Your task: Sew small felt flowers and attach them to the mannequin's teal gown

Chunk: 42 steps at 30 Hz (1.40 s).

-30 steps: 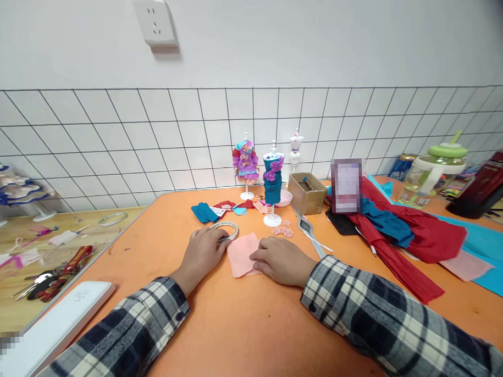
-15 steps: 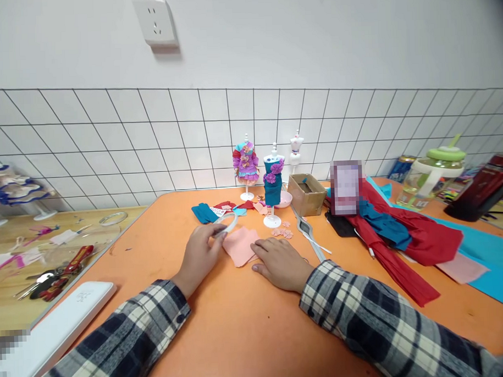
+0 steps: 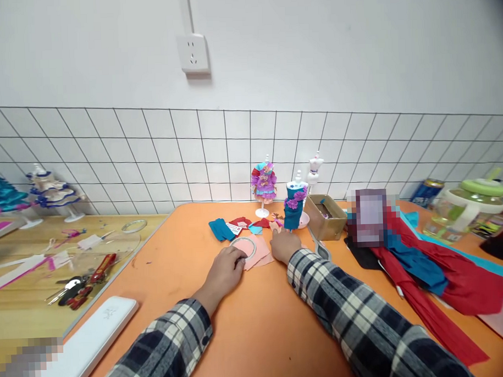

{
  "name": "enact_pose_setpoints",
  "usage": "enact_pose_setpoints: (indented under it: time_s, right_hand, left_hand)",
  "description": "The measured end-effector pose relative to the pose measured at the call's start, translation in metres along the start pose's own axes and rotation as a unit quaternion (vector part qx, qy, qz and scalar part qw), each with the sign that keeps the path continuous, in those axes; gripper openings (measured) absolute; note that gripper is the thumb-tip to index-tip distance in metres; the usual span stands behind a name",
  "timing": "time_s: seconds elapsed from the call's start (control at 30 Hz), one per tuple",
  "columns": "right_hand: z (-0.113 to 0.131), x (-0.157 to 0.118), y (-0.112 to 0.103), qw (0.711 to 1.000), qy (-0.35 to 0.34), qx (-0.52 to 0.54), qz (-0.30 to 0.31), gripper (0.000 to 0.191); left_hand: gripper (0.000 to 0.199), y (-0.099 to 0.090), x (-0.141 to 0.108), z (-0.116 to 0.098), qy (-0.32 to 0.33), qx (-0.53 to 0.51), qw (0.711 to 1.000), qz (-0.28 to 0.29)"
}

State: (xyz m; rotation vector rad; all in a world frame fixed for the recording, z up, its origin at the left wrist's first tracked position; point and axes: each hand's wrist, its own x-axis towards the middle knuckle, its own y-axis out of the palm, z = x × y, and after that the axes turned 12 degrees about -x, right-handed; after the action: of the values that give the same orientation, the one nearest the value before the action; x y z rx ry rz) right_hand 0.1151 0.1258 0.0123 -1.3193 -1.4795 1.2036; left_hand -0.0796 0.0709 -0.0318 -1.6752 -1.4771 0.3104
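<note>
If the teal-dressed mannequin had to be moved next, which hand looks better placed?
Probably the right hand: it is close in front of the teal-dressed mannequin, while the left hand is farther away and occupied, gripping the white tape roll.

the right hand [image 3: 285, 246] hides the teal-dressed mannequin's [image 3: 293, 208] foot, the phone [image 3: 370, 217] is blurred, the table's [image 3: 265, 331] near edge cut off.

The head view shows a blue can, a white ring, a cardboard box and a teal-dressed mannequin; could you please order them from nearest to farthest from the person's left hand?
1. White ring: at the left hand's fingers.
2. Teal-dressed mannequin: ahead, to the right.
3. Cardboard box: just right of the mannequin.
4. Blue can: far right, near the wall.
</note>
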Motion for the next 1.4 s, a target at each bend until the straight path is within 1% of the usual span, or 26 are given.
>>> enact_pose_setpoints:
  time_s: [0.07,0.13,0.23,0.27,0.3,0.33,0.37,0.4,0.43,0.5,0.53,0.6,0.63,0.67,0.73,0.77,0.87,0.93,0.97,1.03,1.07,1.17,1.2,1.23,1.3,1.4]
  right_hand:
    - [0.001,0.000,0.000,1.000,-0.010,0.002,-0.002,0.039]
    - [0.000,-0.012,-0.001,0.999,-0.030,0.005,-0.016,0.038]
    - [-0.006,-0.047,-0.006,0.996,-0.081,0.014,-0.046,0.042]
    - [-0.008,-0.062,-0.007,0.993,-0.107,0.021,-0.054,0.040]
    - [-0.011,-0.077,-0.007,0.987,-0.145,0.038,-0.066,0.035]
    - [-0.014,-0.092,-0.006,0.980,-0.178,0.058,-0.072,0.033]
    - [-0.016,-0.105,-0.003,0.974,-0.194,0.083,-0.076,0.031]
    - [-0.019,-0.116,0.000,0.972,-0.195,0.106,-0.078,0.030]
    - [-0.021,-0.124,0.005,0.971,-0.187,0.126,-0.078,0.032]
    - [-0.025,-0.132,0.015,0.969,-0.170,0.162,-0.071,0.038]
    - [-0.027,-0.132,0.020,0.968,-0.165,0.174,-0.068,0.040]
    - [-0.031,-0.126,0.028,0.969,-0.158,0.180,-0.062,0.042]
    - [-0.033,-0.122,0.030,0.971,-0.155,0.173,-0.059,0.044]
    - [-0.035,-0.118,0.032,0.974,-0.152,0.161,-0.056,0.046]
    - [-0.039,-0.110,0.034,0.977,-0.159,0.129,-0.055,0.050]
    - [-0.040,-0.107,0.034,0.978,-0.166,0.114,-0.059,0.052]
    - [-0.042,-0.102,0.036,0.976,-0.169,0.099,-0.091,0.071]
    - [-0.042,-0.100,0.038,0.974,-0.167,0.105,-0.110,0.075]
    - [-0.042,-0.099,0.040,0.973,-0.168,0.107,-0.118,0.074]
    - [-0.042,-0.098,0.042,0.972,-0.164,0.108,-0.130,0.068]
    - [-0.043,-0.097,0.042,0.972,-0.162,0.105,-0.131,0.060]
    - [-0.046,-0.097,0.041,0.977,-0.154,0.092,-0.111,0.027]
    - [-0.047,-0.098,0.040,0.979,-0.150,0.093,-0.101,0.023]
    - [-0.048,-0.100,0.040,0.980,-0.145,0.103,-0.092,0.023]
    - [-0.050,-0.103,0.038,0.976,-0.131,0.156,-0.083,0.027]
    - [-0.051,-0.108,0.036,0.953,-0.104,0.271,-0.084,0.033]
  left_hand:
    - [0.019,0.001,-0.001,0.001,0.000,0.002,1.000,-0.005]
    - [0.019,0.001,0.001,0.001,0.000,0.005,1.000,-0.006]
    - [0.019,-0.002,0.003,-0.002,-0.005,0.011,1.000,0.004]
    - [0.019,-0.004,0.002,-0.006,-0.006,0.016,1.000,0.001]
    - [0.019,-0.006,0.000,-0.012,-0.006,0.020,1.000,-0.003]
    - [0.020,-0.008,-0.005,-0.019,0.000,0.029,0.999,-0.024]
    - [0.026,-0.009,-0.011,-0.028,0.007,0.038,0.997,-0.064]
    - [0.031,-0.009,-0.019,-0.038,0.019,0.040,0.995,-0.088]
    - [0.033,-0.008,-0.027,-0.048,0.038,0.033,0.996,-0.074]
    - [0.039,-0.002,-0.041,-0.066,0.072,0.013,0.997,-0.016]
    - [0.041,0.002,-0.044,-0.072,0.078,0.016,0.997,0.013]
    - [0.041,0.010,-0.042,-0.079,0.101,0.035,0.990,0.088]
    - [0.039,0.013,-0.038,-0.079,0.103,0.052,0.988,0.102]
    - [0.035,0.015,-0.031,-0.078,0.099,0.064,0.988,0.104]
    - [0.027,0.016,-0.019,-0.073,0.082,0.060,0.988,0.114]
    - [0.024,0.016,-0.014,-0.070,0.067,0.049,0.990,0.111]
    - [0.021,0.014,-0.008,-0.064,0.043,0.007,0.994,0.105]
    - [0.016,0.013,-0.009,-0.061,0.037,-0.012,0.994,0.100]
    - [0.011,0.012,-0.010,-0.060,0.032,-0.015,0.995,0.092]
    - [0.012,0.012,-0.011,-0.059,0.030,-0.022,0.996,0.082]
    - [0.013,0.011,-0.012,-0.059,0.032,-0.025,0.996,0.079]
    - [0.013,0.009,-0.012,-0.058,0.035,-0.033,0.997,0.067]
    - [0.013,0.008,-0.012,-0.059,0.037,-0.038,0.997,0.065]
    - [0.011,0.006,-0.012,-0.058,0.036,-0.041,0.997,0.063]
    - [0.008,0.003,-0.014,-0.057,0.028,-0.048,0.997,0.056]
    - [0.015,-0.001,-0.019,-0.054,0.007,-0.060,0.997,0.042]
